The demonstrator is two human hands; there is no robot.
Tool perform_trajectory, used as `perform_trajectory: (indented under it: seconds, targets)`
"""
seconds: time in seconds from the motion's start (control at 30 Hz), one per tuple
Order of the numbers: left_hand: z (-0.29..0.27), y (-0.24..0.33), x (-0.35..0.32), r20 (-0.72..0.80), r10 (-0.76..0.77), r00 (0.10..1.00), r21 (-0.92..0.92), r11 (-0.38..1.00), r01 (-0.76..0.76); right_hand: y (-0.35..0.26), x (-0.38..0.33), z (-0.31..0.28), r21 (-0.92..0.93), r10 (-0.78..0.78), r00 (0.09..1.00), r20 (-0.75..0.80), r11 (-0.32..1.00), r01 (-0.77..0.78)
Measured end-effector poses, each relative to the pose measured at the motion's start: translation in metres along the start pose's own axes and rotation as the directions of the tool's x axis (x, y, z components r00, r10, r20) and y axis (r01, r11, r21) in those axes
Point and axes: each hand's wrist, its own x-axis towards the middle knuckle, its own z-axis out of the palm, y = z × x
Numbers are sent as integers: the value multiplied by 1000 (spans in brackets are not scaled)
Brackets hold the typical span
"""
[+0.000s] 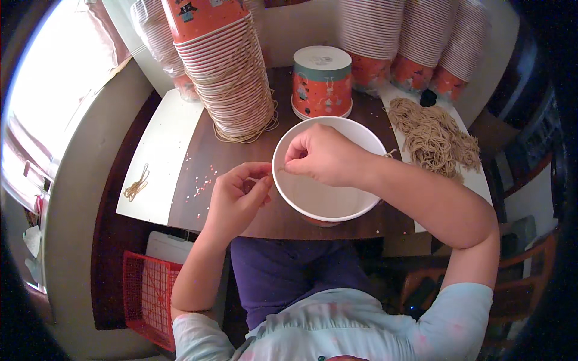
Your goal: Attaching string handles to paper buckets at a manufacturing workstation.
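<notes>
A white-rimmed paper bucket (328,201) stands open end up at the table's front, its white inside facing me. My right hand (316,153) reaches over the rim into it, thumb and fingers pinched together by the left inner wall. What the pinch holds is too small to make out. Outside the same wall, my left hand (238,195) has its fingers curled and its index fingertip against the bucket just under the rim. Anything between those fingers is hidden. A short bit of tan cord (390,154) sticks out at the bucket's right side, beside my right forearm.
An upside-down orange bucket (322,90) stands behind. A tall bucket stack with cord loops (232,90) is at back left, more wrapped stacks (370,36) at back right. Tan cord (433,138) lies heaped right, a small cord bundle (137,183) left. A red basket (144,289) sits below.
</notes>
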Motion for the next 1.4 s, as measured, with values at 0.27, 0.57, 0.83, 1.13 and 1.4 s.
perform_trajectory:
  seconds: [0.27,0.57,0.83,1.13,1.4]
  targets:
    - [0,1,-1,-15,13,1000,55,998,-12,-3,-5,-5,-47,-16,998,58,999,19]
    - [-1,2,-1,-18,21,1000,61,998,-20,-6,-2,-3,-63,-8,999,34,998,10]
    - [1,3,-2,-36,22,999,85,996,-19,-4,-1,0,-36,10,1000,5,999,-10]
    - [0,3,-1,-63,77,995,148,987,-67,-5,-3,-4,-91,-20,996,82,995,28]
    - [-12,24,-7,-113,210,971,100,975,-199,-10,-20,-4,-193,-416,902,-114,900,391]
